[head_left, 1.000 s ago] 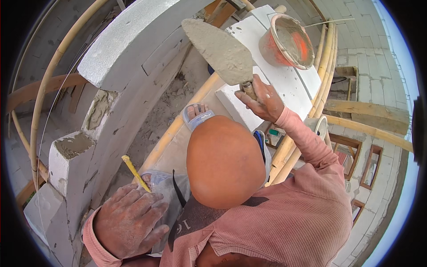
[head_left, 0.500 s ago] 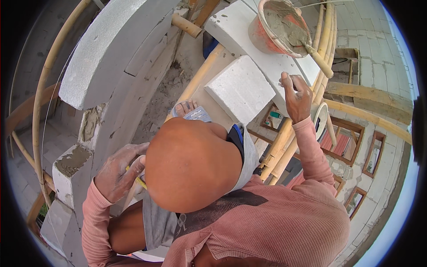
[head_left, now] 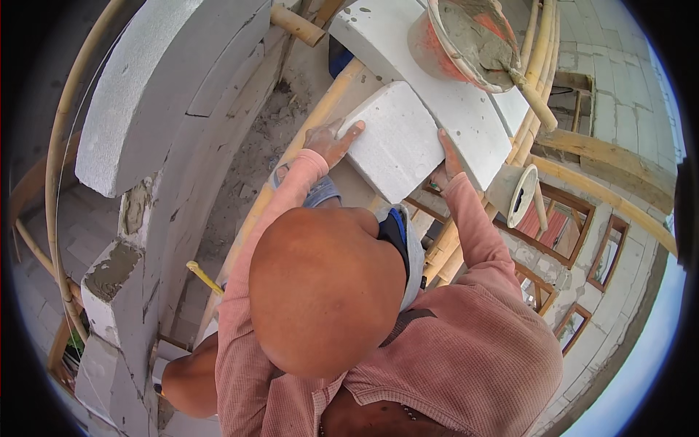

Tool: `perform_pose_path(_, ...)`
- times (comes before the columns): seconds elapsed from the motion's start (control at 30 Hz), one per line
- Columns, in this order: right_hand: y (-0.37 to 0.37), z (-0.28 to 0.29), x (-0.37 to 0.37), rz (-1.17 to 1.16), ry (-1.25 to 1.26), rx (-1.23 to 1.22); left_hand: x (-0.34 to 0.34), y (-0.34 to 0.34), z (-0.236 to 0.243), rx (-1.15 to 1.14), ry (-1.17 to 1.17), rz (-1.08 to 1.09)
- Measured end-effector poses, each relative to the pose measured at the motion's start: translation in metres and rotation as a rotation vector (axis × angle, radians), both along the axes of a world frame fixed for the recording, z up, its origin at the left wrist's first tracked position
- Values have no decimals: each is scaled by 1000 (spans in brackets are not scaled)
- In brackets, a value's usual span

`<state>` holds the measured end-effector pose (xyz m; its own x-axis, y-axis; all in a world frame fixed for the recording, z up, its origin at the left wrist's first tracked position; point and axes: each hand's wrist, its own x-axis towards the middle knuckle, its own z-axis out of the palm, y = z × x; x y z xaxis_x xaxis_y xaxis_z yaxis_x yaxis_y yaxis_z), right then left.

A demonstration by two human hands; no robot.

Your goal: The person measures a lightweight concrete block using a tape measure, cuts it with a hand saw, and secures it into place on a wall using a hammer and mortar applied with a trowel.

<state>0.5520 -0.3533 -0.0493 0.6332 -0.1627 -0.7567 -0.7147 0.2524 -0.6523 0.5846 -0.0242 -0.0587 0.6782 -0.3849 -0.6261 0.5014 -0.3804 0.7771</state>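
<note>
A white block (head_left: pixel 393 138) is gripped at opposite sides by my hands: my left hand (head_left: pixel 331 142) at its left, my right hand (head_left: pixel 448 164) at its right, partly hidden by the edge. Alongside lie larger white blocks (head_left: pixel 470 142). On them stands a red plastic bucket (head_left: pixel 435 54) of grey mortar, with a trowel (head_left: pixel 537 105) in it, handle out over the rim. My bent knee is between my forearms, below the block.
A stepped block wall (head_left: pixel 160 95) with mortar on its steps runs along the left. Bamboo poles (head_left: pixel 619 211) frame the platform. A yellow-handled tool (head_left: pixel 204 277) is at lower left, a pale container (head_left: pixel 513 193) at right. Window frames show below.
The trowel left my right hand for the bucket. My left hand moved up from the lower left, and both hands have taken hold of the white block.
</note>
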Motion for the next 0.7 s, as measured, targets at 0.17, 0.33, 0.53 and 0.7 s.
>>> perform_pose_path(0.17,3,45,-16,196,-127,-143,-4,15,-29,-132,29,91)
perform_pose_path(0.33,19,116,3,1042,-426,-743,-6,21,-24,-344,-144,36)
perform_pose_path(0.53,78,110,19,1586,-737,-1097,-29,35,-24,-409,-231,127)
perform_pose_path(0.7,99,95,9,1246,-881,-912,-43,11,-52,-351,-449,199)
